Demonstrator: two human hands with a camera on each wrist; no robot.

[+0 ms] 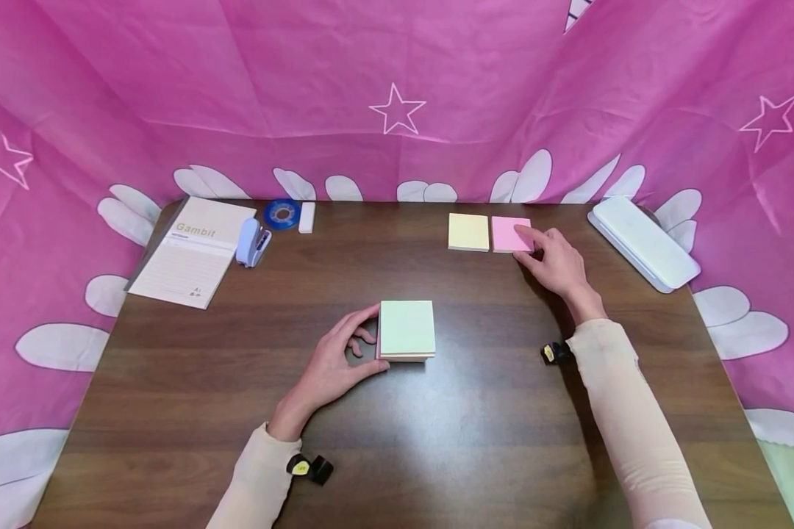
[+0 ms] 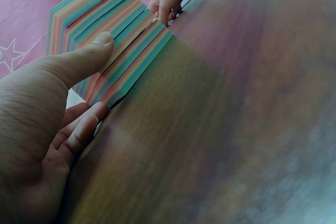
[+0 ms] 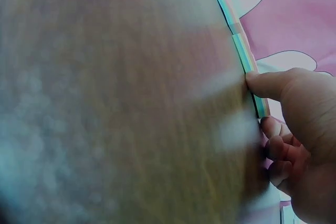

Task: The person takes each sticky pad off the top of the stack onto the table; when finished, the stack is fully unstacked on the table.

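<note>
A tall stack of sticky note pads (image 1: 406, 328) stands mid-table with a pale green sheet on top. Its sides show many coloured layers in the left wrist view. My left hand (image 1: 337, 358) holds this stack from the left, thumb against the near side and curled fingers around the left side. Farther back on the right, my right hand (image 1: 556, 263) pinches a pink sticky note pad (image 1: 506, 229), its thumb at the near edge and a finger over the top. Beside that pad lies a yellow sticky note pad (image 1: 468, 232), a small gap between them.
At the back left lie a notebook (image 1: 192, 253), a light blue stapler (image 1: 251, 242), a blue tape roll (image 1: 282, 214) and a white eraser (image 1: 306, 217). A white case (image 1: 645, 242) sits at the right edge. Pink curtain (image 1: 397, 66) hangs behind the table.
</note>
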